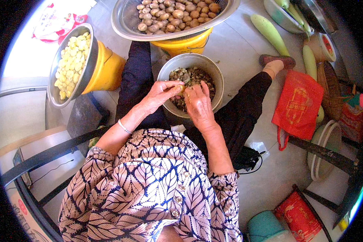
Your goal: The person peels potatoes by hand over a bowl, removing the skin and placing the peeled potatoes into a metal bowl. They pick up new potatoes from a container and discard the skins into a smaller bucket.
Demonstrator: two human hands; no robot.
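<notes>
My left hand point(164, 93) pinches a small yellowish potato point(180, 88) between thumb and fingertips. Curled against the potato's other side are the fingers of my right hand point(197, 101). Both hands are over a pale round bucket point(220, 81) between my legs, which holds a heap of dark and light peelings point(199, 75). Beyond it, a wide metal basin point(121, 25) full of small unpeeled potatoes point(177, 14) rests on a yellow bucket point(184, 45). At the left, a tilted-looking metal bowl point(92, 65) holds pale yellow peeled pieces point(72, 65).
A second yellow bucket point(106, 71) supports the left bowl. Long green gourds point(269, 33) lie on the floor at the upper right, by my shoe point(286, 61). A red bag point(299, 103) hangs by the black chair arm point(323, 154). A teal bucket point(264, 227) stands at the lower right.
</notes>
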